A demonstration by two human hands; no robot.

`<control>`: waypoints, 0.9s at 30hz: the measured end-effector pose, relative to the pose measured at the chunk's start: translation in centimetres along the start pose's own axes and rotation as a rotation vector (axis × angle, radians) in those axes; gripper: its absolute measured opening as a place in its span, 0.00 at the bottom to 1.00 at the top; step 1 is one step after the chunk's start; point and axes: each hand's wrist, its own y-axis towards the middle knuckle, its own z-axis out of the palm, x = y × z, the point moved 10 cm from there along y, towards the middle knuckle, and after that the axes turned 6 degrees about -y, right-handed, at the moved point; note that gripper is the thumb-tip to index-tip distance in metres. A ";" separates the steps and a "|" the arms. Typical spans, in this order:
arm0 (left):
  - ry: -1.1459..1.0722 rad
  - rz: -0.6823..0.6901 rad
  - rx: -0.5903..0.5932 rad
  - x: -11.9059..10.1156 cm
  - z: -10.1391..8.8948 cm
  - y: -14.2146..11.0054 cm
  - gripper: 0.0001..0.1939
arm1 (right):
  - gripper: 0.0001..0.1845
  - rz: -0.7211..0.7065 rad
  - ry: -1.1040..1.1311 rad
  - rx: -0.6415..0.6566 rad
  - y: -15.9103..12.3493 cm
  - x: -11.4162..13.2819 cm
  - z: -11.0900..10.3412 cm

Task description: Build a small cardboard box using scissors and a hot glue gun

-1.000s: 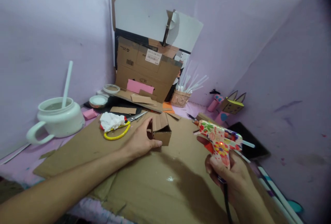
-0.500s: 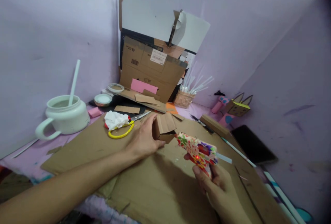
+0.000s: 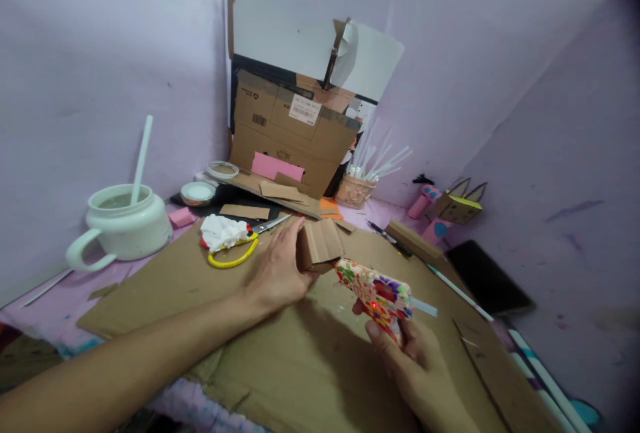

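My left hand [image 3: 283, 263] is closed on a small folded cardboard box [image 3: 320, 244], gripping it by its left side just above the cardboard sheet [image 3: 280, 353]. In my right hand [image 3: 410, 353] is a flower-patterned glue gun [image 3: 375, 290], its small red light lit and a clear glue stick [image 3: 424, 306] poking out of the back. The gun's nozzle end meets the lower right edge of the box; the tip itself is hidden there. Left of my left hand lie yellow-handled scissors [image 3: 234, 258] with a crumpled white tissue [image 3: 223, 232] over one handle.
A white mug [image 3: 130, 226] holding a stick stands at the left. Behind are a large cardboard box [image 3: 295, 133] and a basket [image 3: 355, 192] of glue sticks. To the right lie a pen [image 3: 390, 240], a dark phone-like slab [image 3: 487, 280] and a cardboard animal figure [image 3: 459, 208].
The glue gun has shifted slightly left, its nozzle now at the box's lower edge. My left hand has tipped the box a little, so less of its underside shows.
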 end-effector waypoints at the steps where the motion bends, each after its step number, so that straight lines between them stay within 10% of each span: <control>1: 0.009 0.008 -0.004 0.0 0.0 0.0 0.42 | 0.17 -0.001 0.001 0.001 0.0 0.0 0.0; 27: 0.146 0.094 -0.023 -0.7 0.0 -0.3 0.43 | 0.15 -0.034 0.024 -0.001 -0.4 0.6 0.4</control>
